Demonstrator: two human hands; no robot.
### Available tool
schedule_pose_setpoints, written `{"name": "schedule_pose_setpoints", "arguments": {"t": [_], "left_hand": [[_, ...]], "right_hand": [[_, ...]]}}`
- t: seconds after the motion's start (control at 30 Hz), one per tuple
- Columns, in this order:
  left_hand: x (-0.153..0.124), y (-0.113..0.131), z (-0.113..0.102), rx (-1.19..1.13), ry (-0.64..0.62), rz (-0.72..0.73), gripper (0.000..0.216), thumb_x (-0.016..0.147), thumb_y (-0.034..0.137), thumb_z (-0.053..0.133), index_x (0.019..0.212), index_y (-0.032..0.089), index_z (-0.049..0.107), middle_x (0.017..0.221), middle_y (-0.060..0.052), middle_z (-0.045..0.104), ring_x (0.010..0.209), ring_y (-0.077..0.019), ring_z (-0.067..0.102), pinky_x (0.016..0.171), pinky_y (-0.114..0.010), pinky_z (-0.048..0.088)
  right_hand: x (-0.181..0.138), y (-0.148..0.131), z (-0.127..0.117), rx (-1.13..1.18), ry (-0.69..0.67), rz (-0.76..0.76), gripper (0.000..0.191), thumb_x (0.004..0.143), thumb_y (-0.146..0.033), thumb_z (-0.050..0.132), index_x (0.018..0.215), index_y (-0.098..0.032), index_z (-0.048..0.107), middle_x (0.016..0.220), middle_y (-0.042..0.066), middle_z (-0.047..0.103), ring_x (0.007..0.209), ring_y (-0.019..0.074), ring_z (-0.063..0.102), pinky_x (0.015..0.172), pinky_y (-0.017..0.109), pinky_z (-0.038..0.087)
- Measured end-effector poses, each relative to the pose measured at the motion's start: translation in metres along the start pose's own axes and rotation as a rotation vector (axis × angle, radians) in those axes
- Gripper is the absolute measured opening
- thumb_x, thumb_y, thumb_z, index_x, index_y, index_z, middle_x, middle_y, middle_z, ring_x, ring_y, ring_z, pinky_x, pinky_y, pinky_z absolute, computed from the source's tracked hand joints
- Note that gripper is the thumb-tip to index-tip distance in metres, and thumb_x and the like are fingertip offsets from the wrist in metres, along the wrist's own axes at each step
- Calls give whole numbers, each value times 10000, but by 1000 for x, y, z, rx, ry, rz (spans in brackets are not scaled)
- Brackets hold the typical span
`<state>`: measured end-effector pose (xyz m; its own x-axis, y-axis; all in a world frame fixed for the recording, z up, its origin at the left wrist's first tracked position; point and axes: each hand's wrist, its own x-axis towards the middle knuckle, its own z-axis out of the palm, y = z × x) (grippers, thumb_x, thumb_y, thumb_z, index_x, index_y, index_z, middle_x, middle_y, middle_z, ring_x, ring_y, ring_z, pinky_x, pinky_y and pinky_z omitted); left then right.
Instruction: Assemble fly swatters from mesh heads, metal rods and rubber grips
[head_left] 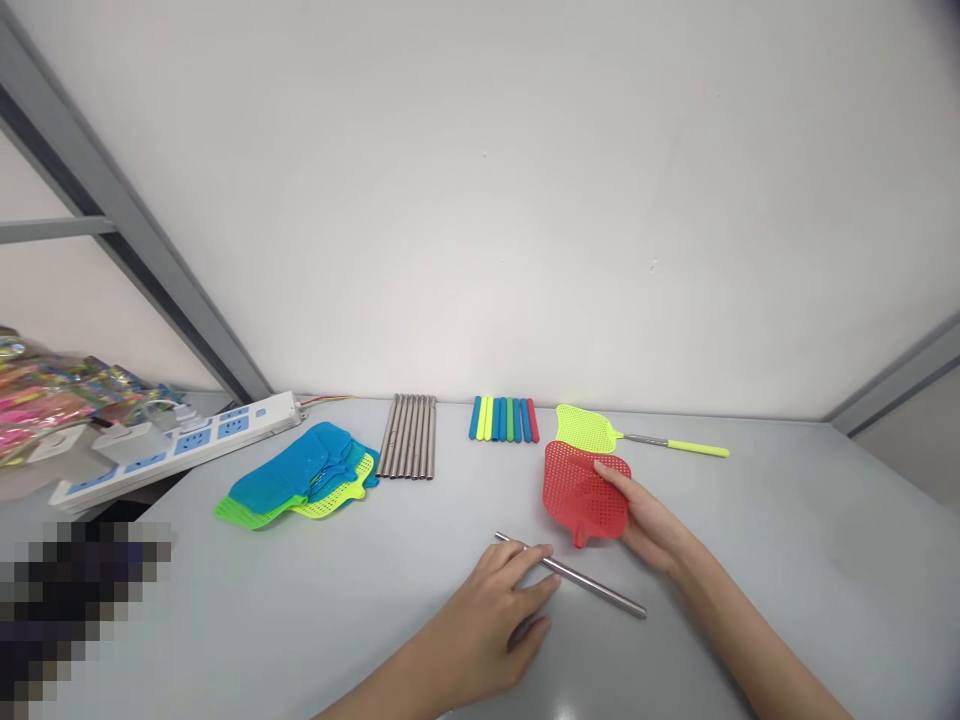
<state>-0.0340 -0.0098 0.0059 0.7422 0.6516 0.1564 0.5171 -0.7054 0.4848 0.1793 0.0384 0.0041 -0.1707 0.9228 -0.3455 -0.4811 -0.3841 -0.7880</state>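
My right hand (651, 515) grips a red perforated fly swatter head (581, 495) by its right edge, its short socket pointing toward me. A finger lies over the red mesh; the thumb's side is partly hidden. Just to the left, my left hand (506, 610) has a slim metal tube (600, 587) between its fingers, low over the grey table. One finger crosses over the tube near its far end, another rests on the near side, and the thumb stands apart from it. Whether the tube touches the table, I cannot tell.
Blue, green and yellow swatter heads (292, 470) are piled at left. Several metal tubes (409, 437) and coloured grips (502, 420) lie in rows at the back. A yellow swatter with its handle (589, 430) lies behind the red head. A power strip (210, 440) runs along the left edge.
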Motion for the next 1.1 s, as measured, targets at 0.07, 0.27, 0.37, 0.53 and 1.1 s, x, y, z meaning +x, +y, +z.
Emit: {"name": "schedule_pose_setpoints", "arguments": {"t": [0.07,0.27,0.37,0.53,1.1], "left_hand": [[0,1,0,-1,-3,6,400,732,152,459,1126,225,468,1246,-68,406,1043,-216,384,888,-389,341],[4,5,-1,-186,92,-15,367,791,126,360,1120,243,474,1127,-64,484,1008,-183,419,870,-346,351],[7,4,-3,-413,186,-85,293,828,198,332,1033,241,537,1066,-57,521,960,-172,454,845,-317,360],[10,-3,0,-996,174,-321,340,837,349,317,751,144,574,684,-34,533,645,-130,471,609,-240,382],[11,-20,1,-1184,588,-572,337,766,359,455,519,146,542,530,-12,522,560,-131,482,631,-241,394]], "right_hand": [[-5,-3,7,-52,-27,-11,302,727,-314,549,989,-165,559,916,69,624,794,182,585,654,276,463],[-10,-3,15,-148,-94,-2,360,732,-327,541,1060,-178,529,921,68,619,784,172,579,679,276,439],[-10,-1,12,-152,-130,1,370,735,-336,536,1078,-197,516,939,60,611,806,170,570,716,289,425],[-14,2,18,-184,-221,56,342,764,-368,485,1027,-158,546,871,68,612,766,157,572,710,275,421],[-21,5,21,-282,-457,361,526,777,-522,317,1186,-195,354,814,134,643,634,194,621,327,160,364]]}}
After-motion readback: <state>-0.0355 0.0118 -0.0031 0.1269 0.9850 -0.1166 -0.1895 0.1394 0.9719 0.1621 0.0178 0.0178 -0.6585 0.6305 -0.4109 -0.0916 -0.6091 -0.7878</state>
